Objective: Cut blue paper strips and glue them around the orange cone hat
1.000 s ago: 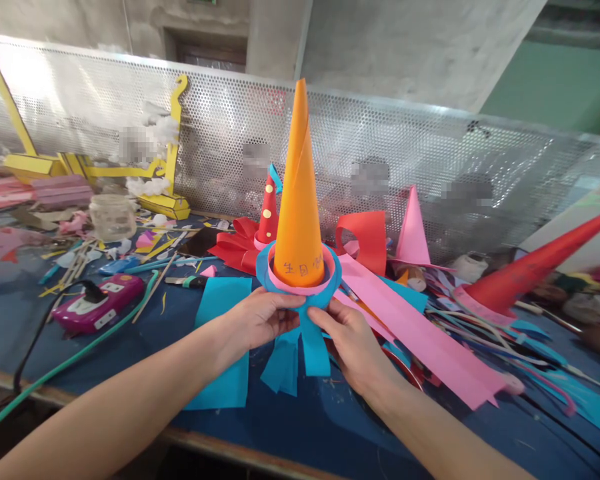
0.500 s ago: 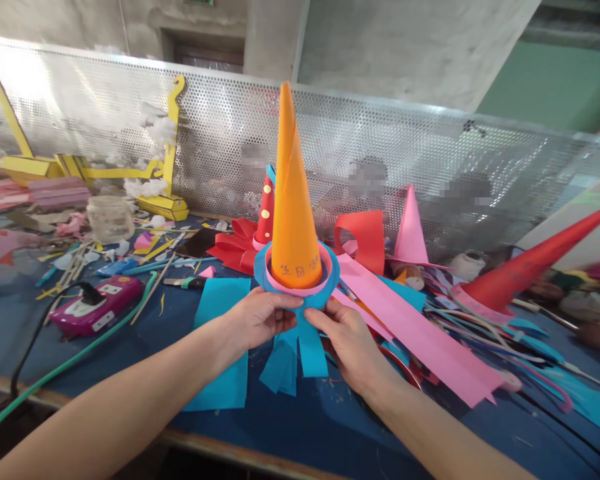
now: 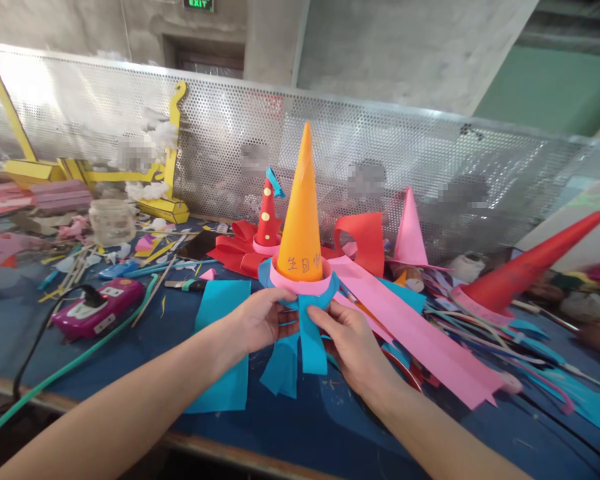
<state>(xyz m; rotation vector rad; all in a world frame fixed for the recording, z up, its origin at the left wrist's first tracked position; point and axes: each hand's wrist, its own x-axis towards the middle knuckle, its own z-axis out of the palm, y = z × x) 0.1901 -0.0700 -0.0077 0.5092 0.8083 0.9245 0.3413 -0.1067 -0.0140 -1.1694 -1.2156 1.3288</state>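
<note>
An orange paper cone hat [image 3: 301,227], with handwritten characters near its base, stands point up in front of me. A pink band [image 3: 300,285] circles its base, and a blue paper brim [image 3: 331,293] spreads beneath. My left hand [image 3: 265,320] pinches the brim's near left side between thumb and fingers. On the right, my right hand [image 3: 347,333] is closed on the brim, its thumb pressing the top of a hanging blue paper strip [image 3: 313,350]. The fingers under the brim are partly hidden. More blue strips [image 3: 281,365] show below my left hand.
Blue paper [image 3: 223,367] lies beside my left forearm, near a purple power strip [image 3: 100,308] and a cutter knife [image 3: 185,285]. Behind stand a red dotted cone hat [image 3: 266,217] and a pink cone [image 3: 410,233]. Pink paper [image 3: 420,333] and a red cone hat [image 3: 530,267] lie right.
The orange hat has tipped and lowered: its point has moved down and right, and more of the pink band faces me. Both hands keep their hold on the brim.
</note>
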